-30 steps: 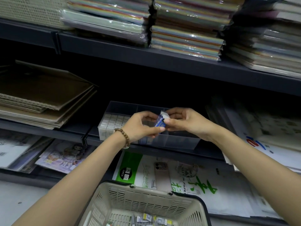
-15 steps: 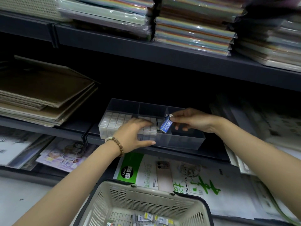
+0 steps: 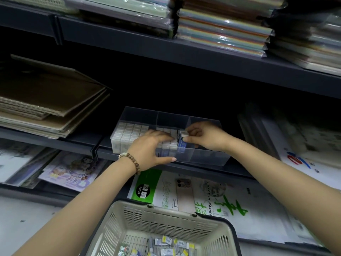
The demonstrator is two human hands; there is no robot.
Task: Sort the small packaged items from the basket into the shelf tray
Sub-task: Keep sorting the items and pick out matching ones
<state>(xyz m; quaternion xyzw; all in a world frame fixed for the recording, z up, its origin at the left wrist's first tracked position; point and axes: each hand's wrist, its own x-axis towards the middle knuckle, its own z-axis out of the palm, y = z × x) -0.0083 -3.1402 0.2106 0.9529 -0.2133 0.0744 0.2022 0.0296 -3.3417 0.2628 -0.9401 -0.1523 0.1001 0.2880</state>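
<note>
A clear plastic shelf tray (image 3: 206, 157) with three compartments stands on the middle shelf. Rows of small white packaged items (image 3: 129, 132) fill its left and middle compartments. My left hand (image 3: 151, 150) lies over the middle compartment, fingers on the packs and thumb against the tray's front wall. My right hand (image 3: 204, 137) pinches a small blue-and-white pack (image 3: 182, 143) and holds it upright at the left end of the right compartment, against the divider. A beige basket (image 3: 162, 218) below holds several loose small packs (image 3: 166, 246).
Brown cardboard sheets (image 3: 46, 106) are stacked left of the tray. Wrapped coloured paper packs (image 3: 221, 30) lie on the upper shelf. Sketch paper pads (image 3: 193, 196) and printed sheets lie on the lower shelf. The dark shelf edge (image 3: 184, 169) runs just under the tray.
My hands separated; the right one carried the blue pack down into the tray's right compartment, and the left one settled onto the packs in the middle compartment.
</note>
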